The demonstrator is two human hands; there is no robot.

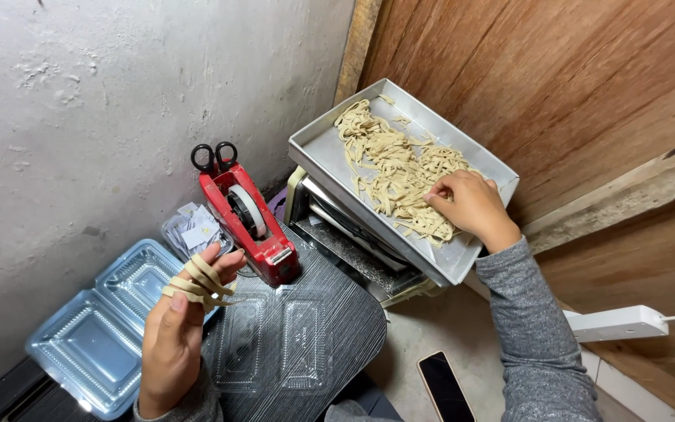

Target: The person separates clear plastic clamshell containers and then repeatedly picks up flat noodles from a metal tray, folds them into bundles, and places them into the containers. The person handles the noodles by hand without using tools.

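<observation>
1. Left hand (pixel 177 332): raised, palm toward camera, fingers loosely curled. A few pale flat dough strips (pixel 197 281) are draped across the fingers, held there rather than pinched.
2. Right hand (pixel 470 205): reaching into a metal tray (pixel 330 152), fingertips down in the pile of noodle strips (pixel 396 168). Fingers bunched narrow; likely pinching a few strands, but the grip itself is hidden under the hand, so can't confirm.
3. The tray sits tilted on top of a metal appliance (pixel 353 234), up and to the left of the right hand. Noodles cover mostly the tray half near that hand; the part further left is bare metal.
4. Just right of the left hand: red tape dispenser (pixel 251 223), with black-handled scissors (pixel 214 156) stuck in its far end.
5. Under and just right of the left hand: clear plastic lidded container (pixel 275 352), lying on a dark ribbed surface (pixel 345 312).
6. Left of the left hand: open clear clamshell box (pixel 95 336), both halves flat. Above the fingers, a small bag of paper slips (pixel 193 232).
7. Between the hands, low: dark phone (pixel 444 387) on the floor. Right of the right forearm: white power strip (pixel 619 322) against the wooden wall.
</observation>
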